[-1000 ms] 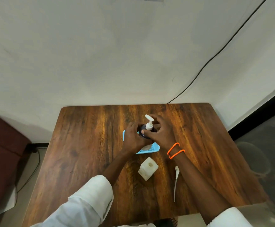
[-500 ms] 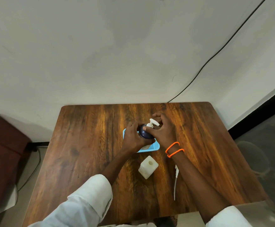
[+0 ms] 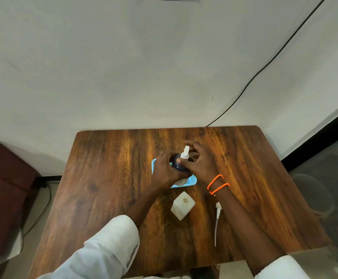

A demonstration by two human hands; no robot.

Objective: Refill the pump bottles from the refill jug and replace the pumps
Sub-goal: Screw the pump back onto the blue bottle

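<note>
Dark blue round pump bottle (image 3: 177,165) stands on light blue plastic tray (image 3: 191,181), mid brown wooden desk (image 3: 107,178). Left hand (image 3: 165,172) fingers wrapped round bottle body. Right hand (image 3: 201,163) fingers pinch white pump head (image 3: 185,153) at neck. Open white square bottle (image 3: 182,205) and loose white pump (image 3: 217,217) lie nearer, apart.

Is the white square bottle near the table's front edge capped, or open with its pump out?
Open. The white bottle shows a bare round neck hole on top, and a loose pump lies on the table beside it.
</note>
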